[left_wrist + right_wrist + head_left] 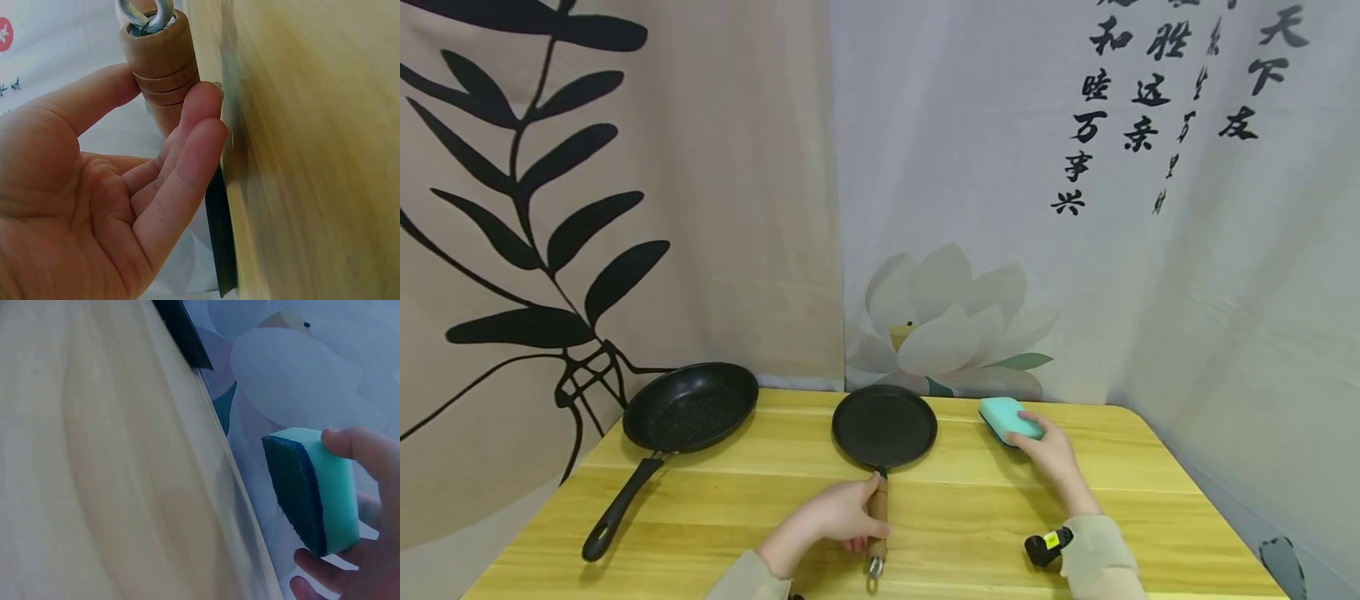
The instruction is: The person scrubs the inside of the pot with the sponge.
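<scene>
In the head view my left hand [842,512] grips the wooden handle [878,508] of a small flat black pan [885,425] at the middle of the table. Up close in the left wrist view, thumb and fingers pinch the handle [164,69] near its end, where a metal hanging ring [149,15] sticks out. On the right, my right hand [1055,454] holds a turquoise sponge [1009,417] by its sides. Dark scouring material [290,487] covers the face turned toward the table, and the sponge is raised off the wood in the right wrist view.
A larger, deeper black frying pan [692,408] stands at the table's left, its black handle [625,504] pointing toward the front left. The wooden table [970,517] ends at a curtain [745,208] printed with leaves, a lotus and writing. A black wrist device [1047,547] sits by the right sleeve.
</scene>
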{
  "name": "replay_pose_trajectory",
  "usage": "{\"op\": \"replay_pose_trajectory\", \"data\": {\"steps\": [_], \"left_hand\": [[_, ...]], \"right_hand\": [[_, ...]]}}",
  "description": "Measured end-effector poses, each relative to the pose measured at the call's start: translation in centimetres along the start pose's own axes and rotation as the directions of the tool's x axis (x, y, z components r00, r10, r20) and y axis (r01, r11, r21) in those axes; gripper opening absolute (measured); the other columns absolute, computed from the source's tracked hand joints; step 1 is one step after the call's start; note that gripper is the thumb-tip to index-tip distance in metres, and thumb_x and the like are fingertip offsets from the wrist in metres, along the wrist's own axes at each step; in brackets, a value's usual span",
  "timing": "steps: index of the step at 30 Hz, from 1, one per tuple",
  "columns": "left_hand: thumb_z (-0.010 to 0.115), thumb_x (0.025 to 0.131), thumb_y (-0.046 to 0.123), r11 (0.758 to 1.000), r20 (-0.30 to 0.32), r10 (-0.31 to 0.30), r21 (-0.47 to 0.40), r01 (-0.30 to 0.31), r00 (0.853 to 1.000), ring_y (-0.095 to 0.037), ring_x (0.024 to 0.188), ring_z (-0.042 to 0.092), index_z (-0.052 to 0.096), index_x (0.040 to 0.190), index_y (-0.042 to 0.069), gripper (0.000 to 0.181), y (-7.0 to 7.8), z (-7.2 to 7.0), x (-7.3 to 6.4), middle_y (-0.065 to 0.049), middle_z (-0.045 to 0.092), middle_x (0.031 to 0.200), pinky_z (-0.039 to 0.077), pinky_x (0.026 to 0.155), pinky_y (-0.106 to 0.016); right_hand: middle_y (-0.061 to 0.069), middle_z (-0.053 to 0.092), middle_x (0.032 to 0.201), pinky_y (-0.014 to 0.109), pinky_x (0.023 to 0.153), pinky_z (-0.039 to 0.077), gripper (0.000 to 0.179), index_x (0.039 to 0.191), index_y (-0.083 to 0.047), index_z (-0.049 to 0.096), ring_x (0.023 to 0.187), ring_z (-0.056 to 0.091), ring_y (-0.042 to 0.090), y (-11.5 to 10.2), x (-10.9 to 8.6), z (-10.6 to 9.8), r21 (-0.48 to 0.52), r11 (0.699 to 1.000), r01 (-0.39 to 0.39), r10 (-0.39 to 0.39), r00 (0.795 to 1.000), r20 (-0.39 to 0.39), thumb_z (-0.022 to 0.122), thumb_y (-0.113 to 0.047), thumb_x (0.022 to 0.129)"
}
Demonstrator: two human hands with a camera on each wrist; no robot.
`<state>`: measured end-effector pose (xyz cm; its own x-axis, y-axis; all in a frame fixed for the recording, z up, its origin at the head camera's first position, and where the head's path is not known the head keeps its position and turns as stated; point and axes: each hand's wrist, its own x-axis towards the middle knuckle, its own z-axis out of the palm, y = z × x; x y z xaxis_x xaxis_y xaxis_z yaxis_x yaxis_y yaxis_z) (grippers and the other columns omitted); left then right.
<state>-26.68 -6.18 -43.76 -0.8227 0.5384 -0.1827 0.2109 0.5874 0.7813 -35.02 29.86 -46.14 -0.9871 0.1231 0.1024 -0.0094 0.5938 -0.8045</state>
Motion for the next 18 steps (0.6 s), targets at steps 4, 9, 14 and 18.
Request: {"op": "replay_pose_trajectory", "data": {"steps": [4,9,14,18], "left_hand": [[0.075,0.087,0.02,1.0,0.002,0.002,-0.003,-0.002,1.0,-0.022,0.051,0.063,0.022,0.148,-0.013,0.086,0.1,0.0,0.0,-0.008,0.064,0.059,0.054,0.047,-0.035],[0.075,0.087,0.02,1.0,-0.003,0.001,-0.002,-0.001,1.0,-0.023,0.051,0.063,0.024,0.147,-0.012,0.086,0.0,0.0,0.0,-0.008,0.064,0.059,0.054,0.047,-0.035],[0.075,0.086,0.02,1.0,-0.006,-0.002,-0.007,0.002,1.0,-0.023,0.051,0.062,0.024,0.147,-0.012,0.086,0.0,0.0,-0.1,-0.009,0.063,0.059,0.054,0.047,-0.037],[0.075,0.086,0.02,1.0,-0.006,0.002,-0.008,-0.002,1.0,-0.024,0.052,0.063,0.024,0.148,-0.012,0.086,0.0,0.0,0.0,-0.009,0.063,0.059,0.055,0.048,-0.038]], "right_hand": [[0.029,0.038,0.145,0.058,0.107,0.031,0.065,0.14,-0.005,0.05,0.133,0.035,0.046,-0.6,-0.1,0.6,-0.021,0.999,0.033,-0.033,0.999,0.001,0.071,-0.035,0.087],[0.03,0.043,0.141,0.058,0.103,0.035,0.062,0.137,-0.006,0.053,0.127,0.042,0.045,-1.5,-0.4,1.5,-0.032,0.997,0.073,-0.073,0.997,0.007,0.073,-0.033,0.086],[0.027,0.046,0.14,0.057,0.1,0.038,0.06,0.137,-0.007,0.054,0.125,0.045,0.043,-2.3,-0.6,2.3,-0.028,0.995,0.098,-0.098,0.995,0.019,0.074,-0.031,0.085],[0.025,0.047,0.14,0.057,0.101,0.038,0.059,0.136,-0.008,0.056,0.125,0.045,0.041,-2.8,-0.6,2.7,-0.02,0.992,0.121,-0.12,0.992,0.025,0.075,-0.029,0.084]]}}
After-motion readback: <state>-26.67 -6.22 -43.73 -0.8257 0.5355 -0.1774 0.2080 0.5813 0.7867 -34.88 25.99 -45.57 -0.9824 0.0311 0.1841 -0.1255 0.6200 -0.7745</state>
